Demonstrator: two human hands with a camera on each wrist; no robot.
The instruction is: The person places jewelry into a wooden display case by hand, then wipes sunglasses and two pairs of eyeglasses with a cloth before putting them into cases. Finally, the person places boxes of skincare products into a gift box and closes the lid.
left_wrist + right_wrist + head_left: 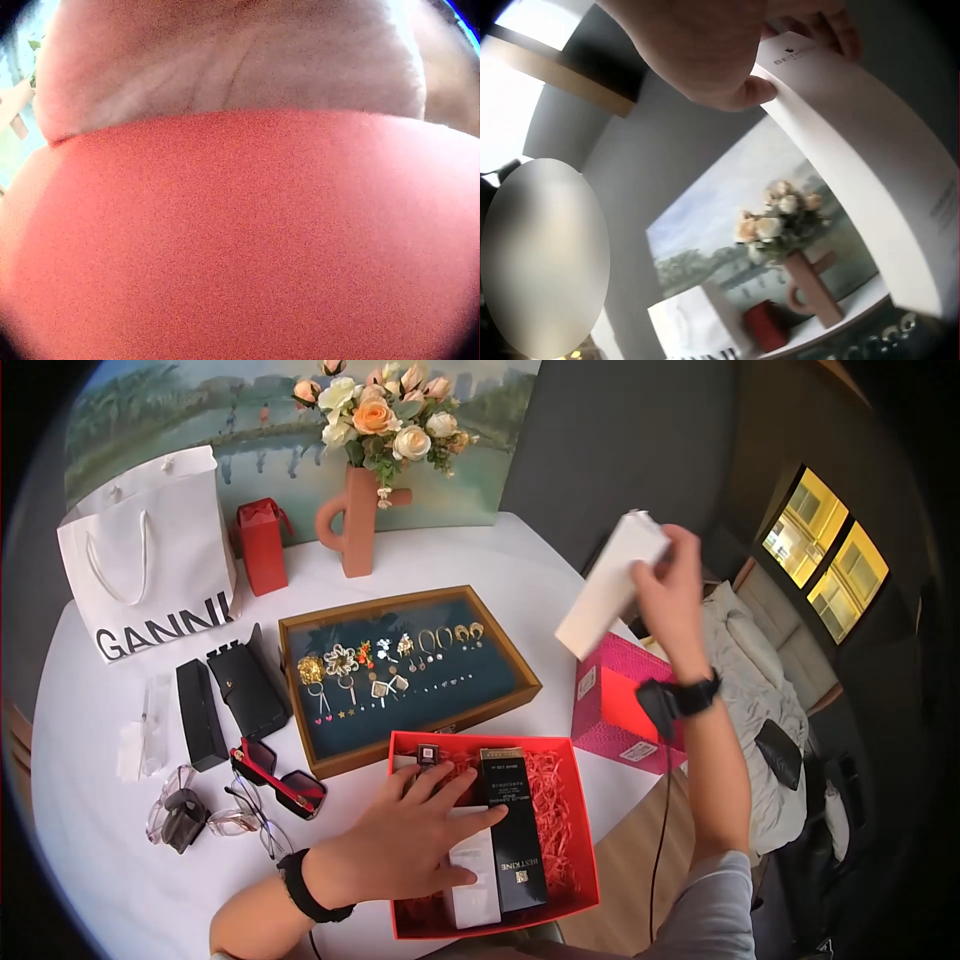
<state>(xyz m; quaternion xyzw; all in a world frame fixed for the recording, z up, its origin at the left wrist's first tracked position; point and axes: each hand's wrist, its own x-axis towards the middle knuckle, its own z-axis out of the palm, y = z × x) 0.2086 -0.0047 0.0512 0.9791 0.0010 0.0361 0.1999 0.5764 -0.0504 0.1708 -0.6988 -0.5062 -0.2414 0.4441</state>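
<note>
My right hand (675, 600) grips a long white carton (605, 590) by its upper end, in the air over the table's right side. The right wrist view shows thumb and fingers on either side of this carton (855, 142), with small dark print near its top. My left hand (400, 845) lies spread, palm down, over an open red gift box (582, 850). Its fingers reach over a black carton (518, 820) and a shorter white box (474, 890) inside. Red shredded paper (550, 800) fills the box's right side. A red wall (240, 240) fills most of the left wrist view.
A magenta box (598, 735) with a red inside stands below the raised carton. Behind the gift box lies a glass-lidded jewellery case (430, 715). Sunglasses (300, 792), other glasses, black cases, a white paper bag (150, 550) and a flower vase (358, 525) occupy the left and back.
</note>
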